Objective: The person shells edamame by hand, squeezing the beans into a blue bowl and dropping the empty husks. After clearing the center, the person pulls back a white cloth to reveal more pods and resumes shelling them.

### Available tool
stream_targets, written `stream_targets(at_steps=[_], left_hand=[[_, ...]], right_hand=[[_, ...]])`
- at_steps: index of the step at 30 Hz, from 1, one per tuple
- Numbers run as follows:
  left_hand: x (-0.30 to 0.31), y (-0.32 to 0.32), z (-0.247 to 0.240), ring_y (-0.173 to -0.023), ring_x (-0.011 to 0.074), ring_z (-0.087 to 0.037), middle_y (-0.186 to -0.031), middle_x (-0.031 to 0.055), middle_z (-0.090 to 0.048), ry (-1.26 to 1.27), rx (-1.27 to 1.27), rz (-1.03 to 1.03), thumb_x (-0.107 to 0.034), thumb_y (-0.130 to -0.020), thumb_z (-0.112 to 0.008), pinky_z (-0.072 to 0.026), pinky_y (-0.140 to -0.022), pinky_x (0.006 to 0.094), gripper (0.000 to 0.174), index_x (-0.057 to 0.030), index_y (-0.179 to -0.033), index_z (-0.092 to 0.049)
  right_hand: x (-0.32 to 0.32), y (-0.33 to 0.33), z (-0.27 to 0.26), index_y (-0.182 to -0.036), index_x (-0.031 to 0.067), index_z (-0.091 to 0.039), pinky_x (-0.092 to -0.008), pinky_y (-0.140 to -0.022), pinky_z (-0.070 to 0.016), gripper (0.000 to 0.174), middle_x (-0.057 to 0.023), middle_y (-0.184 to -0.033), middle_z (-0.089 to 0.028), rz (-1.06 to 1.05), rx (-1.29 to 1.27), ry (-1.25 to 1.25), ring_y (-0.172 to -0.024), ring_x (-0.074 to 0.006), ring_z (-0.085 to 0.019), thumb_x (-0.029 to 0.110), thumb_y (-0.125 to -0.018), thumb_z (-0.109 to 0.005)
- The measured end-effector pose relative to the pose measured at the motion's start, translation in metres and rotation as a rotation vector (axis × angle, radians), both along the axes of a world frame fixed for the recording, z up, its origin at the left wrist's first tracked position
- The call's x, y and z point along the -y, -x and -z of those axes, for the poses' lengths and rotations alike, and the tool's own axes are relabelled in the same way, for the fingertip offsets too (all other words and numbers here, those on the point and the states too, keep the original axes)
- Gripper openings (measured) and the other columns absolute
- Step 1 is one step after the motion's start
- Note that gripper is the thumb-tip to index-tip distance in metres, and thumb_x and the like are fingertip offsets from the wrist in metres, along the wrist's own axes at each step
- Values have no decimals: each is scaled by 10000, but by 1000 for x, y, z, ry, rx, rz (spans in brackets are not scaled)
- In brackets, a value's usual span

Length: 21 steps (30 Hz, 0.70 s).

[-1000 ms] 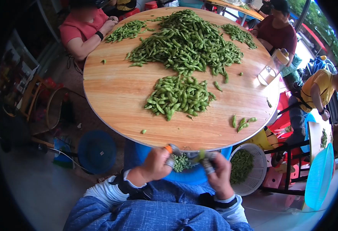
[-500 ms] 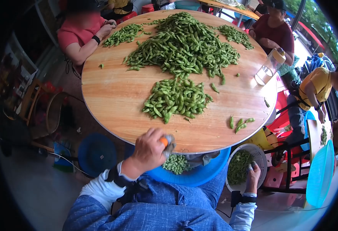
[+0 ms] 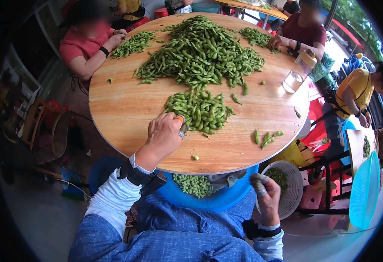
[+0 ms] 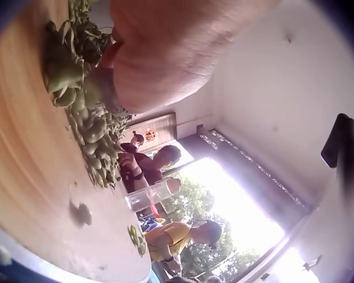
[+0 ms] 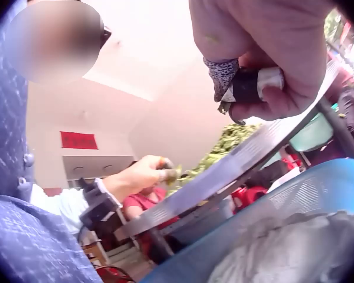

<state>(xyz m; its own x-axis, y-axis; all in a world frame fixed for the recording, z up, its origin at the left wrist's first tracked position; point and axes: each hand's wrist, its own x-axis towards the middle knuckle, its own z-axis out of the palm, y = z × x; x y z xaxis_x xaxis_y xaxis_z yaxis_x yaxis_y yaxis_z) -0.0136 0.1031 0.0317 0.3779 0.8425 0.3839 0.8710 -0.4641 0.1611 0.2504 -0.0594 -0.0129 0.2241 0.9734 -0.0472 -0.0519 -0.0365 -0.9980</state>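
My left hand (image 3: 163, 134) reaches over the round table to the near-left edge of a small pile of green soybean pods (image 3: 204, 114). Its fingertips pinch at a pod there, partly hidden by the hand. An orange band and grey wraps cover some of its digits. My right hand (image 3: 270, 201) is raised between the blue basin and the white basket. In the right wrist view its fingers (image 5: 274, 97) curl toward the covered thumb, with tape on the index finger and only a tiny dark-green scrap at the tip. Shelled beans (image 3: 193, 185) lie in the blue basin (image 3: 217, 204) below the table edge.
A large pod heap (image 3: 204, 52) fills the table's middle. A single bean (image 3: 195, 157) and several pods (image 3: 268, 139) lie near the front edge. A clear jug (image 3: 298, 74) stands at right. A white basket (image 3: 292, 192) holds green husks. Other people sit around.
The left hand has moved from above the basin forward to the small pile. The right hand has come up and left, away from the white basket. A single bean now shows near the front edge.
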Motion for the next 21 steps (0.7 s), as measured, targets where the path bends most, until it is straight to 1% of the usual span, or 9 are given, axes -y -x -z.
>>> stream_targets(at_steps=[2, 4, 5, 8, 11, 14, 15, 16, 21], left_hand=[[-4, 7, 6, -665, 311, -541, -693, 127, -548, 0, 26, 15, -152, -713, -566, -408, -571, 402, 123, -34, -745, -548], [-2, 9, 3, -612, 269, -550, -669, 108, -562, 82, 43, -24, -141, -730, -574, -415, -543, 359, 126, -22, -759, -544], [0, 9, 2, -586, 247, -554, -658, 98, -569, 123, 53, -40, -135, -739, -578, -418, -528, 337, 127, -16, -766, -543], [5, 13, 16, -555, 144, -543, -655, 46, -574, 446, 664, 53, -126, -755, -605, -416, -516, 267, 124, -16, -763, -548], [29, 5, 5, -607, 96, -509, -664, 49, -558, 1029, 1201, 225, -89, -782, -578, -427, -560, 229, 83, -9, -774, -557], [52, -1, -8, -600, 86, -508, -677, 24, -550, 1300, 1319, 242, -84, -794, -560, -403, -538, 194, 78, -7, -785, -560], [56, -3, -7, -595, 82, -506, -673, 21, -547, 1364, 1358, 224, -85, -790, -564, -395, -532, 187, 80, -5, -786, -561], [59, -5, -4, -544, 68, -504, -643, 11, -555, 1351, 1315, 273, -145, -740, -644, -358, -486, 165, 145, -28, -769, -562], [67, -8, -7, -536, 57, -485, -624, 6, -548, 1351, 1284, 309, -171, -746, -642, -329, -470, 164, 165, -25, -755, -566]], right_hand=[[-14, 24, -6, -946, -39, -570, -223, -718, -427, 173, -46, -845, -595, -110, -37, -35, -770, -104, -543, 52, -800, -549], [-26, 41, -12, -952, -48, -565, -232, -739, -432, 185, -50, -859, -594, -199, -85, -46, -796, -108, -546, 50, -796, -557], [-30, 47, -14, -1000, -45, -538, -235, -741, -435, 202, -56, -893, -590, -237, -119, -42, -815, -122, -548, 10, -806, -533], [-41, 63, -22, -1036, -45, -524, -234, -756, -428, 234, -48, -924, -579, -283, -230, 6, -845, -115, -537, 34, -816, -531], [-50, 74, -33, -1060, -37, -514, -234, -756, -430, 267, -44, -934, -574, -309, -276, 19, -848, -109, -534, 81, -822, -535], [-52, 81, -38, -1038, -19, -533, -227, -718, -435, 289, -34, -881, -585, -360, -312, 25, -797, -98, -541, 170, -820, -552], [-52, 80, -41, -1029, -28, -531, -228, -726, -435, 271, -38, -895, -585, -394, -347, 49, -806, -97, -541, 149, -825, -544], [-51, 79, -45, -1021, -36, -530, -228, -734, -436, 252, -43, -909, -585, -428, -382, 73, -816, -96, -540, 128, -829, -536], [-46, 78, -47, -985, -39, -536, -225, -718, -445, 213, -42, -894, -591, -442, -402, 65, -795, -90, -547, 108, -831, -530]])
